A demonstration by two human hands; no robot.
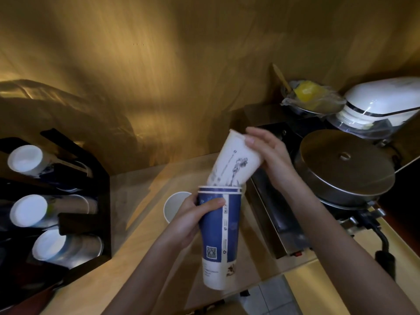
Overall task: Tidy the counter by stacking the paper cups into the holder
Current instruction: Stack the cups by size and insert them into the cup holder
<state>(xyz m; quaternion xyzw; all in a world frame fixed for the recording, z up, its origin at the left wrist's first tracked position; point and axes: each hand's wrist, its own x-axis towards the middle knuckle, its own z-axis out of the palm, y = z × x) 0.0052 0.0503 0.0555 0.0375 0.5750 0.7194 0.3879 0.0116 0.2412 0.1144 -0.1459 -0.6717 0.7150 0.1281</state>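
My left hand [195, 215] grips a nested stack of blue and white paper cups [219, 237], held upright above the counter. My right hand [269, 153] holds a white paper cup with a dark drawing [234, 160], tilted, its mouth partly inside the top of the stack. Another white paper cup [173, 206] stands open on the counter just behind my left hand. The black cup holder [100, 201] sits at the left, with three rows of cups lying sideways in it, their white bottoms [28, 211] facing me.
A round metal lid on an appliance [345, 164] stands at the right, with a white machine [384, 103] and a bowl holding something yellow [311, 96] behind it. A black cable [384, 248] hangs near the counter's right edge. A wooden wall rises behind.
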